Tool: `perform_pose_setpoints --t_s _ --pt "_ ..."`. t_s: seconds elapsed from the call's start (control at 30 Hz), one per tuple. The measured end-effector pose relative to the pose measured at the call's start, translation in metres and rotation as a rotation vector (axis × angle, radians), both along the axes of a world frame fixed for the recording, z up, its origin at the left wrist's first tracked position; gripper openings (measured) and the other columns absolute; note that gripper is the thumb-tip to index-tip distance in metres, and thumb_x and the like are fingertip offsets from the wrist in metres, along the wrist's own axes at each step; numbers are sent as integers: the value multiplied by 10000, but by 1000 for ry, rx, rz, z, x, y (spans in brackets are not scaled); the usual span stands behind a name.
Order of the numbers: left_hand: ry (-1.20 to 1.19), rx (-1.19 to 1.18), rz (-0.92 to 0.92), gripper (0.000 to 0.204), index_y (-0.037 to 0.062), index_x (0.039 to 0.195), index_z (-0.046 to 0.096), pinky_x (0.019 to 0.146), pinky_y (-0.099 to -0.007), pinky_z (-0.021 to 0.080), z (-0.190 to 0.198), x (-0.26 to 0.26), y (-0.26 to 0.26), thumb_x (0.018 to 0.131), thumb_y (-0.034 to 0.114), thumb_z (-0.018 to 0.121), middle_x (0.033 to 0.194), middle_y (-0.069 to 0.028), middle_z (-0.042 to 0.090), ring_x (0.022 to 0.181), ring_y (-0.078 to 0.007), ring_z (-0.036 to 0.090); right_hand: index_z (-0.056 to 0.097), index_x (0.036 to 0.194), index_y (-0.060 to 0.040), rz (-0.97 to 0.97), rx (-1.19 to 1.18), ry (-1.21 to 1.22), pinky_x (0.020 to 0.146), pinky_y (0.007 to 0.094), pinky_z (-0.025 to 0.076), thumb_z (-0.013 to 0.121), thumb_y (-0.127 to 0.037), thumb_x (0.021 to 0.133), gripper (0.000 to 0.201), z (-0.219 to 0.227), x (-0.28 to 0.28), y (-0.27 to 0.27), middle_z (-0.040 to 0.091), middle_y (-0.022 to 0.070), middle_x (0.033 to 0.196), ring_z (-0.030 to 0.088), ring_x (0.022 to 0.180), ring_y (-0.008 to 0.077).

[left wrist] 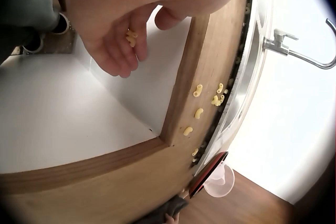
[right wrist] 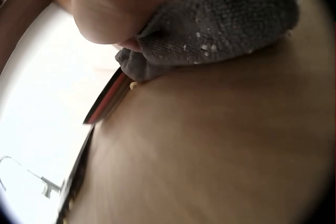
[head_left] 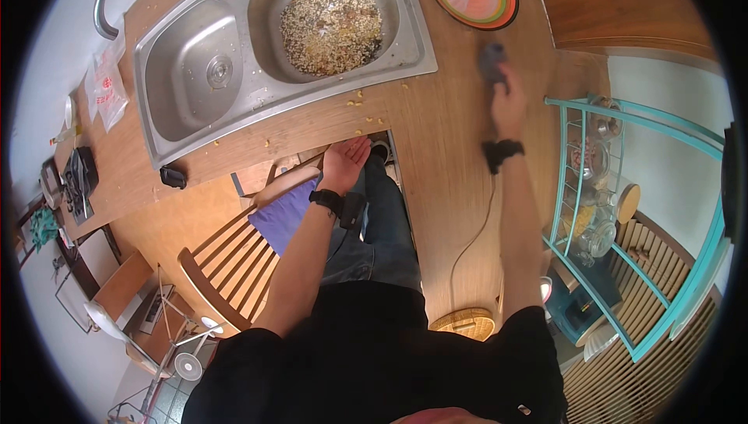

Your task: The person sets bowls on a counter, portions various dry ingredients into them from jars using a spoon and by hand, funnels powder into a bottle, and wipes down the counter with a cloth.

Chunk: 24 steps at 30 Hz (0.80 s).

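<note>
My right hand [head_left: 510, 104] grips a dark grey cloth [right wrist: 220, 24] on the wooden counter, to the right of the sink. White crumbs cling to the cloth in the right wrist view, and a single macaroni piece [right wrist: 133, 85] lies beside it. Palm up, my left hand [head_left: 345, 163] is held just off the counter's front edge, fingers extended and slightly bent. A few macaroni pieces [left wrist: 131, 37] rest on its fingers. More pale yellow macaroni [left wrist: 198, 113] is scattered on the counter strip between the sink and the edge.
The steel sink [head_left: 428, 56] has two basins; the right one contains a mass of small grains. A striped plate [head_left: 508, 15] with clear plastic items stands at the back right. A turquoise rack [head_left: 562, 167] with jars is on the right. A wooden chair [head_left: 222, 268] stands at left.
</note>
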<state>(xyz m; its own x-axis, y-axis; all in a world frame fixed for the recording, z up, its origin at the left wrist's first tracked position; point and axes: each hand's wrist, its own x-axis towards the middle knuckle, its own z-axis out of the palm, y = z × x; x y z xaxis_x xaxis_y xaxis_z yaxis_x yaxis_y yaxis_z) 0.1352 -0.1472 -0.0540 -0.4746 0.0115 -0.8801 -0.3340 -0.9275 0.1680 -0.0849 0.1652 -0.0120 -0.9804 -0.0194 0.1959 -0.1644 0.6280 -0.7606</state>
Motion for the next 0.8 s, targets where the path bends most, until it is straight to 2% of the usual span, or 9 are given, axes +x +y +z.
perform_pose_setpoints --t_s 0.1,0.23,0.37,0.43,0.5,0.53,0.6,0.67,0.8 --pt "27 22 -85 524 -74 1389 444 1147 -406 386 1 -10 4 1063 321 337 1413 -192 510 1315 -297 493 675 1105 -32 200 -16 32 1058 410 451 524 30 771 372 10 50 -48 667 167 1229 593 1220 354" --pt "61 140 -85 501 -58 1377 471 1162 -414 370 -11 -12 3 1066 316 350 1411 -185 518 1321 -292 488 690 1051 -37 144 -7 93 1070 436 448 535 13 760 333 6 102 -114 674 148 1218 567 1250 354" --pt "43 94 -52 476 -73 1359 476 1151 -417 390 -15 -11 3 1059 278 362 1398 -206 521 1333 -317 483 687 1015 -35 231 -56 52 1042 443 468 551 19 755 298 14 145 -168 673 144 1204 578 1231 345" --pt "-23 16 -53 472 -55 1353 492 1148 -415 392 -18 -10 -1 1064 288 343 1373 -186 551 1334 -315 487 686 1002 -32 277 -108 24 1031 443 475 556 23 753 287 18 157 -171 670 146 1201 580 1226 343" --pt "19 -14 -43 469 -49 1347 500 1144 -414 395 -11 -4 -3 1066 289 339 1366 -179 561 1329 -314 493 685 982 -32 484 -236 -74 1014 444 481 560 33 748 273 21 165 -170 674 149 1174 589 1201 350" --pt "57 -42 -33 466 -43 1342 508 1141 -413 399 -7 -3 -7 1067 290 335 1359 -172 570 1325 -313 500 685 982 -32 486 -241 -69 1014 444 481 560 33 748 273 28 161 -168 674 149 1174 589 1201 350" --pt "62 48 -42 463 -45 1342 509 1138 -413 403 -9 2 -21 1067 284 335 1369 -178 563 1322 -313 502 684 970 -35 91 -126 75 982 449 492 561 35 750 262 47 146 -152 684 149 1132 602 1157 355" --pt "68 138 -46 460 -47 1342 509 1136 -413 406 -14 10 -32 1067 278 335 1379 -184 556 1319 -313 504 680 969 -32 -137 -65 78 956 453 496 563 24 758 248 23 119 -138 685 152 1115 611 1111 368" --pt "43 62 -22 462 -60 1375 476 1142 -411 404 -19 18 -42 1065 251 332 1415 -206 520 1330 -324 491 674 969 -30 -160 104 121 968 464 480 566 10 766 233 1 97 -150 680 151 1135 596 1131 367"
